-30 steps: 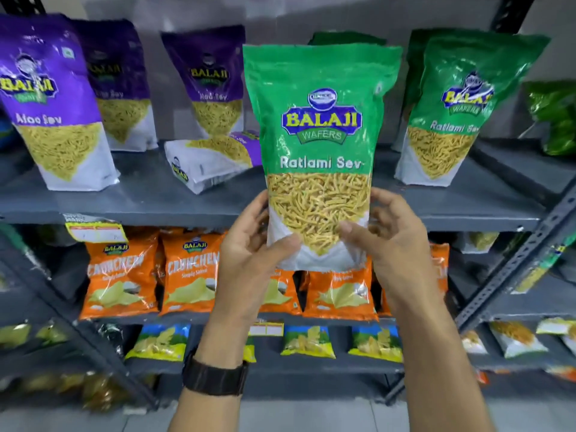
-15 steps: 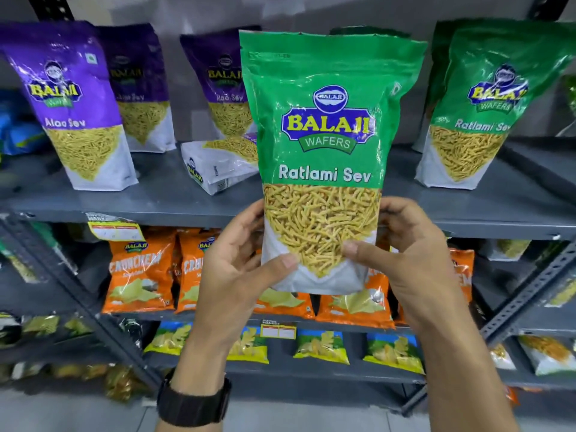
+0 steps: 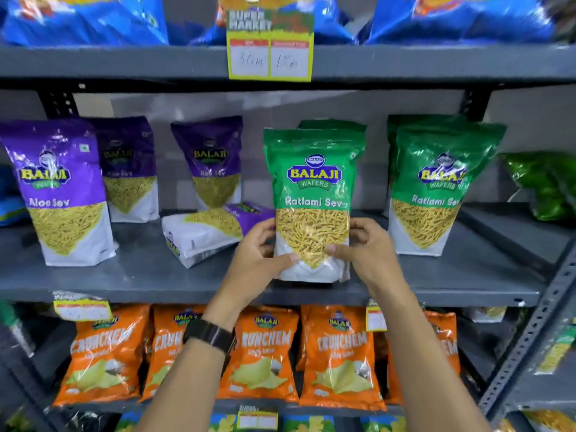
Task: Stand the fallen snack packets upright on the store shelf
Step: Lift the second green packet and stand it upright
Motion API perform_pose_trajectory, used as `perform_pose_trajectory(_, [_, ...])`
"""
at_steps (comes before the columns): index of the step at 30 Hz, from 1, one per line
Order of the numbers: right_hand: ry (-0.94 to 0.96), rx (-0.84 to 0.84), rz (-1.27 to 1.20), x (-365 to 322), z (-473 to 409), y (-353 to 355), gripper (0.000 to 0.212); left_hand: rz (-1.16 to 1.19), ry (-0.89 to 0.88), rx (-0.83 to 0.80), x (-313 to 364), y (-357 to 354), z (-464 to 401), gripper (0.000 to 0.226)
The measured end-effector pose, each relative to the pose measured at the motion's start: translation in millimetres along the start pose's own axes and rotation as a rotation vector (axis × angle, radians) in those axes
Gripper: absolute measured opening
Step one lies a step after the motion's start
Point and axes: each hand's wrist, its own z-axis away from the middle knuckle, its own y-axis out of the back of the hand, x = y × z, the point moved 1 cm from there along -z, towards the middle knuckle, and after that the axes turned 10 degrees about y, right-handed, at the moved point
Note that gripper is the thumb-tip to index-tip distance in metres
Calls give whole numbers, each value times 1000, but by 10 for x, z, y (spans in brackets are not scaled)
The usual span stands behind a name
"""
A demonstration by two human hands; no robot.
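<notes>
A green Ratlami Sev packet stands upright near the front of the grey middle shelf, its base on the shelf. My left hand grips its lower left side and my right hand its lower right side, thumbs across the front. Just left of it a purple Aloo Sev packet lies fallen on its side. Another green packet peeks out behind the held one.
Upright purple Aloo Sev packets stand at left, green Ratlami Sev packets at right. Orange Crunchem packets fill the shelf below, blue packets the one above. A yellow price tag hangs from the upper shelf edge. A slanted metal upright is at right.
Both hands have carried the green packet forward and set it down on the middle shelf; it was held in the air in front of the shelf. The view has tilted upward.
</notes>
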Motion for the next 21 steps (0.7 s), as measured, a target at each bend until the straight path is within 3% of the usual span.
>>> perform_pose_trajectory(8, [8,67,39,288,-814,3,59,-173,-61,113,1,-368,-888,73])
perform_pose_trajectory(18, [53,108,142,563,-657,-27,61,-222,-10,45,-124,-350,-804,76])
perform_pose_trajectory(21, [82,250,303,465,-481,-60,62,-365,-47,73,53,-68,-734,68])
